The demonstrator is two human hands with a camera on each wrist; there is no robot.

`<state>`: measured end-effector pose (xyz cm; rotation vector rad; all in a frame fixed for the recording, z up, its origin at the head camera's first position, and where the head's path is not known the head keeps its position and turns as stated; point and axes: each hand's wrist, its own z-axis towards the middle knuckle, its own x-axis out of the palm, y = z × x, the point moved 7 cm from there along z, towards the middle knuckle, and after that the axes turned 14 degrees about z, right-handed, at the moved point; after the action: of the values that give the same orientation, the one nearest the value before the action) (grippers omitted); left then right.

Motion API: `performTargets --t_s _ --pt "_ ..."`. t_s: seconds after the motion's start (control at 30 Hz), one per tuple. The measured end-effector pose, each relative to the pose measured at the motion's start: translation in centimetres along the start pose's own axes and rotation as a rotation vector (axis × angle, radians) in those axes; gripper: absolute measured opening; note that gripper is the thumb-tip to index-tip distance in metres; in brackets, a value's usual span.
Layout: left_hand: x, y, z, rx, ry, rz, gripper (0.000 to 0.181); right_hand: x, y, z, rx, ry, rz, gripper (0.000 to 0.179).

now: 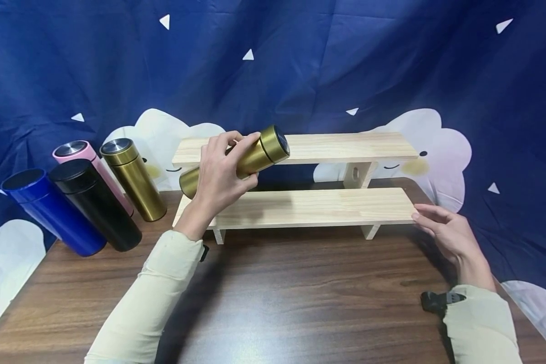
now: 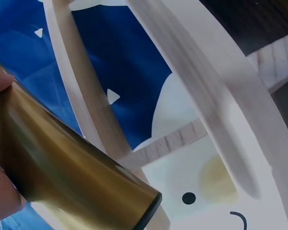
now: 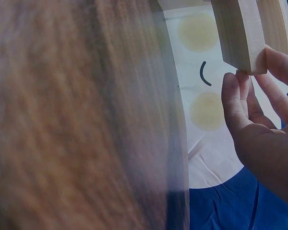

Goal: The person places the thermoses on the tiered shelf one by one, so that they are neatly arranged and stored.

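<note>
My left hand (image 1: 223, 169) grips a gold thermos bottle (image 1: 259, 154) around its body. The bottle is tilted over the left part of a two-tier wooden shelf (image 1: 318, 206), its lid end pointing up to the right. In the left wrist view the gold bottle (image 2: 72, 163) crosses in front of the shelf's pale wood (image 2: 89, 108). At the right end of the lower board, the fingertips of my right hand (image 1: 450, 235) touch the corner. From the right wrist, the loosely bent fingers (image 3: 233, 96) show right at the end of the board (image 3: 245, 38).
On the brown wooden table (image 1: 300, 293), to the left, stand a blue bottle (image 1: 54, 212), a black bottle (image 1: 97, 207), a pink bottle (image 1: 111, 187) and another gold bottle (image 1: 138, 184). A dark blue cloth (image 1: 291, 76) with clouds and triangles hangs behind.
</note>
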<state>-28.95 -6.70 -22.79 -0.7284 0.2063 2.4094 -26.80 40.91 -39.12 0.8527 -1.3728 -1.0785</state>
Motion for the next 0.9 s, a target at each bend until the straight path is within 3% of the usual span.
performTargets --t_s 0.23,0.6,0.9 --pt "0.3 -0.8 0.3 0.025 0.001 0.013 0.073 -0.1 0.0 -0.2 -0.007 -0.003 -0.021 0.023" --pt "0.5 -1.8 2.0 0.008 0.003 -0.022 0.073 -0.1 0.1 -0.2 -0.003 -0.01 -0.05 0.021" --pt "1.0 -2.4 2.9 0.004 0.041 -0.01 0.073 -0.1 0.1 0.1 -0.002 0.007 -0.05 0.023"
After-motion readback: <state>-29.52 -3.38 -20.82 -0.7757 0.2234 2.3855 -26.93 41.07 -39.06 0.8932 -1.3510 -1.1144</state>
